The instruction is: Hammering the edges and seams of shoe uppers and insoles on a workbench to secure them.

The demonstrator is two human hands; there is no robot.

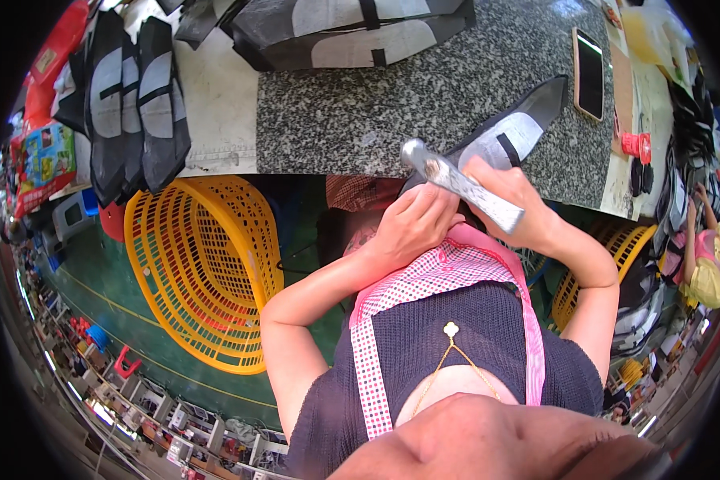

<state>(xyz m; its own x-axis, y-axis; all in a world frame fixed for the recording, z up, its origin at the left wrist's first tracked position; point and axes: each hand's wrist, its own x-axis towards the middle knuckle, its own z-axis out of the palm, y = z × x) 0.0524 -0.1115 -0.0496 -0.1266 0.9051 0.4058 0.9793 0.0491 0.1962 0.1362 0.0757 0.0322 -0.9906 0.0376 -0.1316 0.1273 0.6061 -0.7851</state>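
Speckled grey granite makes up the surface [360, 104], seen from above with its near edge running across the upper middle of the view. Just off that near edge, over the person's chest, the right hand [514, 200] closes around a flat silvery metal tool [462, 184], which lies slanted, its rounded end up and to the left, its other end down by the right wrist. The left hand [412, 226] is curled with bent fingers just beside and under the tool; what it grips is hidden by its own knuckles, so I cannot tell whether it holds anything. Both forearms rise from the lower part of the view with elbows bent sharply and pointing outward. Behind the hands a grey and black fabric piece [514, 132] with a pale panel lies on the surface, its lower end covered by the hands and hanging past the near edge. Farther toward the right edge of the surface rests a phone [590, 74], screen up. More grey and black bags [352, 32] sit at the far edge, cut off by the frame. Below the surface stands a yellow plastic basket [204, 268] on the green floor, to the person's left; a second yellow basket [604, 256] shows partly behind the right arm.
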